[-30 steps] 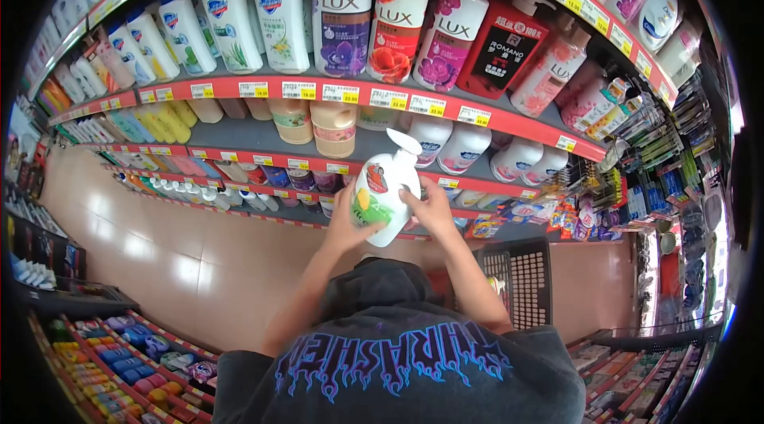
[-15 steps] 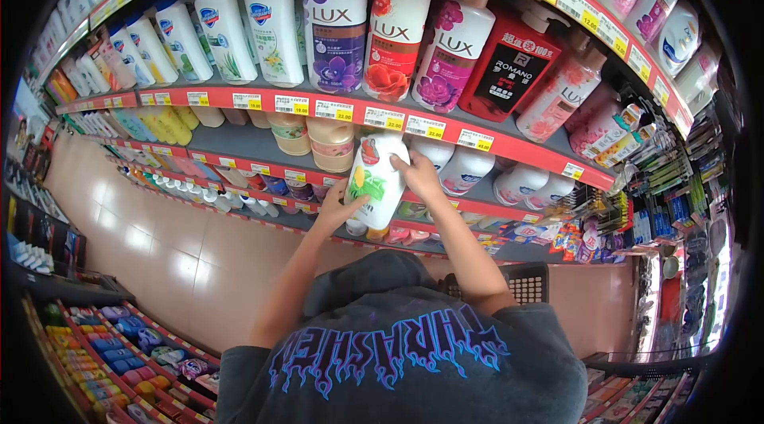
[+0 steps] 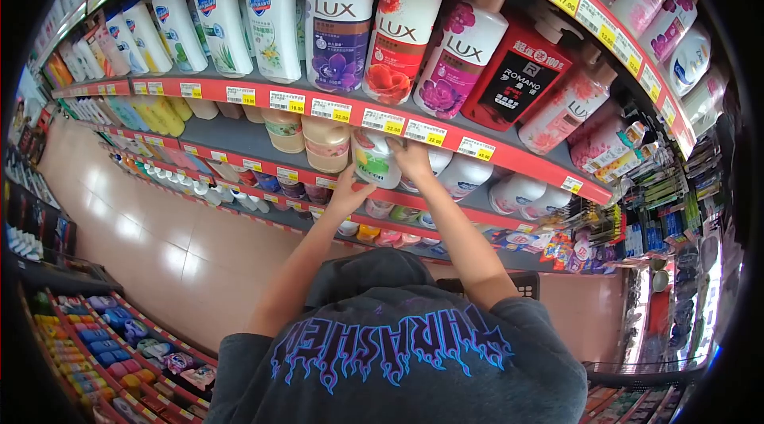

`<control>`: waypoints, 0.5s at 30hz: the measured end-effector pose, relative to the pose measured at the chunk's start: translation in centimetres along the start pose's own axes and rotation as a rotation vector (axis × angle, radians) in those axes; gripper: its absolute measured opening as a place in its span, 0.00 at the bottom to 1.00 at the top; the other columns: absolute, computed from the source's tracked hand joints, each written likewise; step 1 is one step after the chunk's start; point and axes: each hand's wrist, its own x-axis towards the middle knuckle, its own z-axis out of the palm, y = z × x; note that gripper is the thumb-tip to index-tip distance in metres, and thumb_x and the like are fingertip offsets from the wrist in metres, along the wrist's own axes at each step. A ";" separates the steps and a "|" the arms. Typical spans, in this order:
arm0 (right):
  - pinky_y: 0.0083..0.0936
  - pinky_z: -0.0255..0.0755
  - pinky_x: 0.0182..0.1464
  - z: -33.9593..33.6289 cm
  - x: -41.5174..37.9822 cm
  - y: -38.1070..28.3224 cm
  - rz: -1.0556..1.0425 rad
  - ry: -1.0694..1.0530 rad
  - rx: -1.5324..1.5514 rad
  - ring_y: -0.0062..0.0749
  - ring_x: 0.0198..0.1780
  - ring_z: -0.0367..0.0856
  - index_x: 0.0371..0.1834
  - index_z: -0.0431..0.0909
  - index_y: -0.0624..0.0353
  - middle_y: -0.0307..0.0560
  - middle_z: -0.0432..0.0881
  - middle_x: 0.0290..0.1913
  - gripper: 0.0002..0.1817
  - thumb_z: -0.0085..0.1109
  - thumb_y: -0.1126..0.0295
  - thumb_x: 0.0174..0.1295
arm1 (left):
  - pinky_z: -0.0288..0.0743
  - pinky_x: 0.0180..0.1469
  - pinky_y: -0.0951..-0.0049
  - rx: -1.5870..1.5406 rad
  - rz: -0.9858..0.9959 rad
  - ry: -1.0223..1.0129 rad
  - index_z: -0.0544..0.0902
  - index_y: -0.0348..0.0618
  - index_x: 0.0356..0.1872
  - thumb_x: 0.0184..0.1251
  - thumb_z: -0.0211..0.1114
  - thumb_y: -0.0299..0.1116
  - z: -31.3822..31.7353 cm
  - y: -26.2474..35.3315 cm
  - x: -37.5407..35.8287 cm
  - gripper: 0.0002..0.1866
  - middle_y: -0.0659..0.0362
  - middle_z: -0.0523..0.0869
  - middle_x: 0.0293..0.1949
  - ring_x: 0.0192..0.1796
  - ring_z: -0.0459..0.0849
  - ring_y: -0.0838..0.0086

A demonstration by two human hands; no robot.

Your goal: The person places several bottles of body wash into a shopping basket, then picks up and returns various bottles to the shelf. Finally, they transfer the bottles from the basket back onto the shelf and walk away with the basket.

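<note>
— Hands: both up at the second shelf (image 3: 263, 136), arms stretched over a dark printed shirt (image 3: 390, 352).

— And holding?

— One white pump bottle (image 3: 376, 158), standing upright on that shelf, under the red price rail (image 3: 350, 112), just right of a peach-coloured bottle (image 3: 326, 141).

— Right hand (image 3: 412, 158)?

— Pressed against the bottle's right side, fingers curled loosely round it, not fully closed.

— Left hand (image 3: 348, 193)?

— Lower, at the shelf's front edge beside the bottle's base. Fingers spread and half open, tips against the bottle's lower left; no firm clasp visible. Hard to tell whether only touching or gripping.

— Round about?

— Above, a row of LUX bottles (image 3: 341, 14) in purple, red and pink, with a red ROMANO bottle (image 3: 509, 74) further right. Left of those, white bottles with blue caps (image 3: 270, 14). More white bottles (image 3: 465, 173) just right of the held one, on the same shelf. Below, smaller packs (image 3: 382, 235) on the lower shelf. Beige tiled floor (image 3: 159, 241) to the left, coloured goods (image 3: 119, 336) on a low rack at the bottom left.
</note>
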 end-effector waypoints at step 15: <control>0.30 0.57 0.64 -1.8 3.5 -5.7 0.162 -0.420 -0.312 0.38 0.65 0.63 0.62 0.63 0.57 0.49 0.67 0.62 0.32 0.58 0.68 0.49 | 0.71 0.54 0.70 -0.114 -0.168 -0.027 0.66 0.33 0.56 0.57 0.65 0.34 -2.7 -6.4 -6.8 0.28 0.49 0.73 0.54 0.55 0.75 0.65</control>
